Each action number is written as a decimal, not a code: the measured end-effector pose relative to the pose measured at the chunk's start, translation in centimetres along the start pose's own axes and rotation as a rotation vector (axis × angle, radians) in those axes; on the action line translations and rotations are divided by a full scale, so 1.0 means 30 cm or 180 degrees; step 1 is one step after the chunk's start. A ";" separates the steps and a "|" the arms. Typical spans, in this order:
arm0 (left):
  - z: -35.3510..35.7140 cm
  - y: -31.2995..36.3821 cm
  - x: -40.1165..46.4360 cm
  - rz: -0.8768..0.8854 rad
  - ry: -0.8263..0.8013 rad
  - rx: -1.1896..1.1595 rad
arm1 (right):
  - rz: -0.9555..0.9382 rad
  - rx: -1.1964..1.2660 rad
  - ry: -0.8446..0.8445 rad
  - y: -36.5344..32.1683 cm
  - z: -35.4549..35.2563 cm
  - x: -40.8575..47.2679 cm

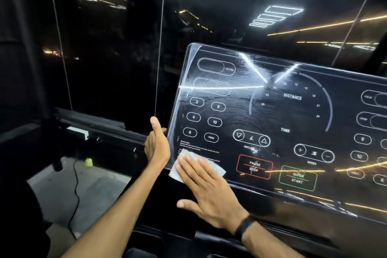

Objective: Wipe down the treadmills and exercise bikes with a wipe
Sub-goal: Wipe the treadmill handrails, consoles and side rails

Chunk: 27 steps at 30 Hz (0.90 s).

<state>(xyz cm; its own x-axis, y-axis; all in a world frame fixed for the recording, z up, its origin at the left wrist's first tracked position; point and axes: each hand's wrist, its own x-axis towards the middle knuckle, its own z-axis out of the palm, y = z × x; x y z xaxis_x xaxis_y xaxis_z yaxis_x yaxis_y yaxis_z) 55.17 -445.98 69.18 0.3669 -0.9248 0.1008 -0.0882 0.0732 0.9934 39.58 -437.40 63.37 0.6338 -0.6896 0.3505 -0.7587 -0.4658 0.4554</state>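
Dark gym room, black glass walls [230, 16] behind the machine reflecting white and yellow ceiling light strips.

Pale grey-white rectangular wipe [195, 166] lies flat on the lower-left corner of the glossy black treadmill console panel [282, 115], left of the red-outlined PAUSE/STOP button [254, 166] and below the small block of white fine print. Part of the wipe sticks out past the fingers on both sides.

Right hand [209, 188] presses the wipe down, fingers straight and held together, thumb spread out to the side over the dark trim below the panel. Black band [244, 227] on the right wrist.

Left hand [157, 146] holds the left edge of the console panel, just beside the wipe: thumb up, palm against the edge, fingers wrapped behind and out of sight.

Panel surface shows circular smear streaks across its middle, catching the light. Printed controls, outward from the wipe: white oval number buttons 2, 4, 6, 8, 10 and PROG above it; INCLINE arrows up and right; DISTANCE/TIME dial arc at centre; SPEED plus/minus to the right of PAUSE/STOP; green-outlined QUICK START button [297, 178] next to the red one. More ovals at the right edge, blurred, unreadable.

Left of the console, well below it: grey floor [94, 190], thin black cable [76, 190] running across it, small yellow-green object [88, 161], too blurred to identify.
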 end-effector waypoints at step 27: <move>-0.008 0.018 -0.007 0.0534 -0.0006 0.0628 | -0.0212 -0.0504 0.0148 0.402 -0.259 0.379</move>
<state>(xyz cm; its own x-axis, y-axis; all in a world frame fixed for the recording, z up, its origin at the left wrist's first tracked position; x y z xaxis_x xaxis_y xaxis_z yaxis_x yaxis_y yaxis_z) 55.27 -445.64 69.71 0.3300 -0.9066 0.2630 -0.3269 0.1517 0.9328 38.81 -446.53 79.20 0.6908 -0.6321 0.3510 -0.6839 -0.4139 0.6008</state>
